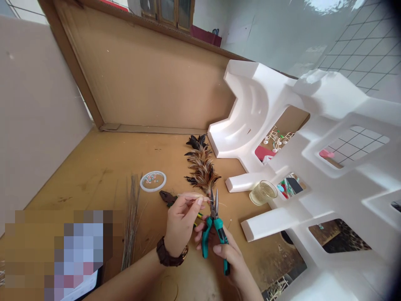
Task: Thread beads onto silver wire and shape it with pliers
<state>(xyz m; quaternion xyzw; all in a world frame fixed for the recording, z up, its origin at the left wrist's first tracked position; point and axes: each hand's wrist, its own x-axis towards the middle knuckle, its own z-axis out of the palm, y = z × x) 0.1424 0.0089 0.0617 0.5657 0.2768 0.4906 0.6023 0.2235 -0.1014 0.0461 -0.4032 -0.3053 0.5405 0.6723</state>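
Brown wood-look tabletop [103, 159], backed by an upright cardboard panel [156, 79]: carries all items below. White moulded-plastic structure with cut-out openings [327, 196], at right. Bundle of thin, straight, greyish wires or stalks [130, 225], left of the hands; apparently spare stock, unused. Strand of layered brown-and-black feathers [202, 165], lying on the tabletop beside the structure's foot, its lower end at the fingertips; judged well advanced, the feathers forming a full, continuous row, the near end seemingly unfinished. Right hand [230, 253], wrapped around teal-and-black-handled needle-nose pliers [214, 214], the handles spread and the steel tips slightly parted at the strand's end; whether they bite on anything cannot be told. Left hand [183, 219], thumb and fingers closed in a pinch on a slim pale strip [200, 196]; the fingers partly cover it, so its material is uncertain. Dark pliers with yellow-green handles [167, 197], partly hidden behind the left hand, idle. Clear drinking glass [258, 198], upright near the structure, with pale yellowish contents. Shallow round white-rimmed dish [141, 183], holding a scatter of small pink, white and bluish beads [152, 179], presumably left to be used.
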